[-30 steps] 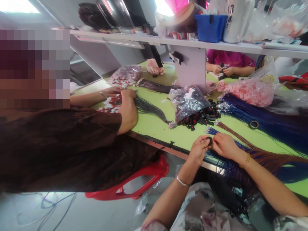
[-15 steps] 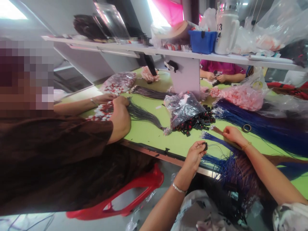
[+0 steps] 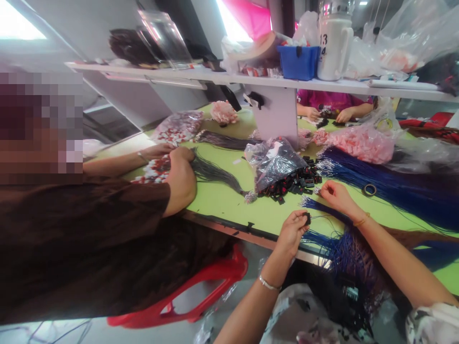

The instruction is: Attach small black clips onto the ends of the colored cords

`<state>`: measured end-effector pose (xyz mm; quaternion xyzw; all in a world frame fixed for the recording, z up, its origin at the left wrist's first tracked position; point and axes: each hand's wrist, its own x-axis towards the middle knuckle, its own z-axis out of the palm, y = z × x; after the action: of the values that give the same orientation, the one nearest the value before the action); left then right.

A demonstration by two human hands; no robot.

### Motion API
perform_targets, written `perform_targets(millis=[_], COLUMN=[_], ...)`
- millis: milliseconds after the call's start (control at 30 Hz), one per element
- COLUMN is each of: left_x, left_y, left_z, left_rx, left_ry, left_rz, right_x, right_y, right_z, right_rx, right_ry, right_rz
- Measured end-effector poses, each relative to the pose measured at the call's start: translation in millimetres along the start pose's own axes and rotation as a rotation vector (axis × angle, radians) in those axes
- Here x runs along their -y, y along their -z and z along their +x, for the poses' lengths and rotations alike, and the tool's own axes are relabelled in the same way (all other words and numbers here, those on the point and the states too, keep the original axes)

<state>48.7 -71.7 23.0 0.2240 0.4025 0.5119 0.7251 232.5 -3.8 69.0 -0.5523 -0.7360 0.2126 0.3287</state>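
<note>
Black connector (image 3: 307, 218) is held above the near edge of the counter (image 3: 244, 216), pinched in the left hand's (image 3: 291, 230) grip, apparently to present its wired side toward the right hand (image 3: 334, 195). The right grip is narrow at the silver tips (image 3: 317, 190) of the brown wires (image 3: 412, 236); whether it holds one cannot be told. Blue wires (image 3: 322, 206) lie between the hands, a likely snag. Plastic bag (image 3: 274, 165) rests against the loose connectors (image 3: 303, 182); tape roll (image 3: 369, 190) lies right of the right hand.

On the far shelf (image 3: 215, 76), to your right, you can read "13" above a "4" on the mug (image 3: 335, 52).
</note>
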Motion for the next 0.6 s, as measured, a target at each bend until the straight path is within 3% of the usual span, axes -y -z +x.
perform_targets(millis=[133,300,600], left_x=[-3.1,-1.4,-0.1], left_y=[-5.3,-9.7,-8.2], left_z=[-0.9,0.8,1.0], left_rx=[0.012,0.052,0.056], left_ry=[-0.006,0.030,0.045], left_rz=[-0.032,-0.118,-0.138], right_x=[17.4,19.8,22.1], right_y=[-10.4,-14.5,-15.7], right_z=[-13.7,-36.1,-47.1], right_rx=[0.075,0.177,0.203], right_ry=[0.028,-0.006,-0.025], right_rz=[0.126,0.166,0.084])
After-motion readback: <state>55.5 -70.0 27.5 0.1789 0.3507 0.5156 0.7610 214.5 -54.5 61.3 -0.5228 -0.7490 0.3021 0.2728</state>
